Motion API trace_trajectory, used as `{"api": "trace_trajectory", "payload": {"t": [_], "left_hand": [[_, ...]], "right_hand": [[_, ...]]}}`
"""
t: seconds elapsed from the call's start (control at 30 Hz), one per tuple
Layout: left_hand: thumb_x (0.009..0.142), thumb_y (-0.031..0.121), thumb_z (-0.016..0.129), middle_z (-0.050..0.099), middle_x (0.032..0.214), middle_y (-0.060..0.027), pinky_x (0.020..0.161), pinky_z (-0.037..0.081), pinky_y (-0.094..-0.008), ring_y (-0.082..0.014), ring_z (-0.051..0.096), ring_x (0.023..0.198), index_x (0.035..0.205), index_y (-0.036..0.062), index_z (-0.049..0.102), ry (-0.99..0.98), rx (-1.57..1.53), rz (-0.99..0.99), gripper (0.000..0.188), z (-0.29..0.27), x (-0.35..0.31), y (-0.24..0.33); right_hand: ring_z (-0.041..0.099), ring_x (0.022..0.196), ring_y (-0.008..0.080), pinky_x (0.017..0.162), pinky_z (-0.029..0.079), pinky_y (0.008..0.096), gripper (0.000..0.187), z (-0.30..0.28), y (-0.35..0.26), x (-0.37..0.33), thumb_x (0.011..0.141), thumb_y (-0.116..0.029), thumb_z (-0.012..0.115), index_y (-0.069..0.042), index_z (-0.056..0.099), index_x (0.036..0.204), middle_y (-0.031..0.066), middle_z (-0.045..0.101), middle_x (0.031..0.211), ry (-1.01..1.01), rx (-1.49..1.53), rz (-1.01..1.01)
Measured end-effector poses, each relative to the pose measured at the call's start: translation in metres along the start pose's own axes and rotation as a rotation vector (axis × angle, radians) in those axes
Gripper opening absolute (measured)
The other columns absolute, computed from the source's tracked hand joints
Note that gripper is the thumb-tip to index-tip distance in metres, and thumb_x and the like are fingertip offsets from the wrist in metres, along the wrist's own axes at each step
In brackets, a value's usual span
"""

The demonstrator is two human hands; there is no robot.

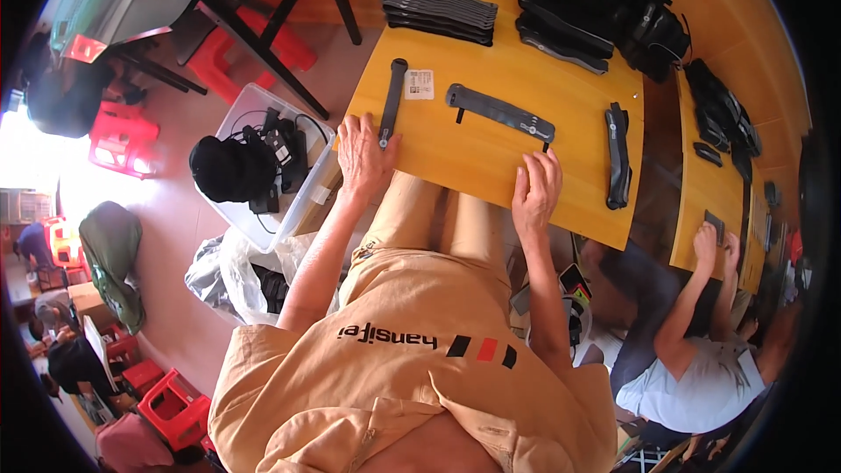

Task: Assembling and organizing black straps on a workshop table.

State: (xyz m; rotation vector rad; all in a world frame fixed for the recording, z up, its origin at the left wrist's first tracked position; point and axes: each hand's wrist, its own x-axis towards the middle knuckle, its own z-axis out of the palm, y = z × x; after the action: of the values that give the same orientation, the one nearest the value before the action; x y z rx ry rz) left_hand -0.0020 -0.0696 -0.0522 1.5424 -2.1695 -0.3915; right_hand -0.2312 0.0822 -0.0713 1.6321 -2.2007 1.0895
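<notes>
Left hand: thumb and fingers apart, either side of the near end of the narrow strap; contact cannot be confirmed. Right hand: fingers apart, gripping nothing, at the desk edge just below the wide strap. Wide strap lies mid-desk, two tabs projecting nearward. Judged sound handling: grasp by ends, avoid twisting, keep tabs unfolded.

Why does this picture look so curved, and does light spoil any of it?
Head view: the fisheye lens bows straight edges toward the rim; white glare washes out the far left, around a red plastic stool; the bare left hand, the bare right hand and the flat dark-grey strap by its fingertips look fairly sharp; the far right rim is dimmer.
</notes>
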Motion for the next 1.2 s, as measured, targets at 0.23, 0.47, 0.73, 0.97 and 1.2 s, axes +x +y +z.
{"api": "trace_trajectory", "payload": {"t": [0.23,0.47,0.73,0.97,1.2], "left_hand": [[0.074,0.021,0.067,0.055,0.063,-0.0074,0.055,0.044,-0.0372,-0.0253,0.054,0.057,0.095,0.0004,0.054,-0.032,-0.098,-0.126,0.032,0.009,0.003,-0.024],[0.083,0.04,0.061,0.043,0.056,0.0058,0.04,0.022,-0.0195,-0.0025,0.035,0.045,0.08,0.0074,0.057,-0.476,-1.18,-0.499,0.033,-0.022,-0.027,0.018],[0.093,0.037,0.05,0.05,0.067,0.0024,0.05,0.036,-0.0178,-0.0032,0.046,0.06,0.086,0.0056,0.055,-0.511,-1.251,-0.414,0.033,-0.034,-0.051,0.054],[0.09,0.011,0.055,0.062,0.096,-0.0084,0.075,0.053,-0.0244,-0.0132,0.063,0.084,0.115,-0.0063,0.052,-0.872,-1.737,-0.334,0.03,-0.051,-0.054,0.059],[0.089,0.011,0.056,0.063,0.096,-0.0093,0.077,0.054,-0.0244,-0.014,0.063,0.087,0.111,-0.0065,0.056,-0.799,-1.625,-0.273,0.028,-0.056,-0.059,0.066]], "right_hand": [[0.053,0.103,0.0331,0.088,0.043,0.0419,0.015,-0.002,-0.05,0.005,0.078,0.002,0.059,-0.001,0.062,0.093,0.0119,0.058,0.094,-0.035,0.237,-0.006],[0.06,0.082,0.028,0.072,0.049,0.0332,0.02,-0.019,-0.118,0.009,0.075,0.0,0.065,0.0,0.063,0.094,0.0116,0.059,0.092,-0.241,0.631,-0.041],[0.061,0.08,0.0249,0.067,0.05,0.0317,0.028,-0.03,-0.126,0.006,0.066,0.003,0.073,0.0,0.064,0.092,0.0103,0.06,0.089,-0.172,0.627,-0.128],[0.061,0.079,0.0205,0.068,0.049,0.028,0.022,-0.049,-0.111,0.007,0.069,0.002,0.073,0.0,0.067,0.089,0.0096,0.061,0.088,-0.055,0.714,0.01],[0.061,0.073,0.0201,0.065,0.049,0.0279,0.017,-0.066,-0.104,0.017,0.07,0.006,0.067,0.001,0.066,0.086,0.0095,0.062,0.083,-0.175,0.7,-0.055]]}}
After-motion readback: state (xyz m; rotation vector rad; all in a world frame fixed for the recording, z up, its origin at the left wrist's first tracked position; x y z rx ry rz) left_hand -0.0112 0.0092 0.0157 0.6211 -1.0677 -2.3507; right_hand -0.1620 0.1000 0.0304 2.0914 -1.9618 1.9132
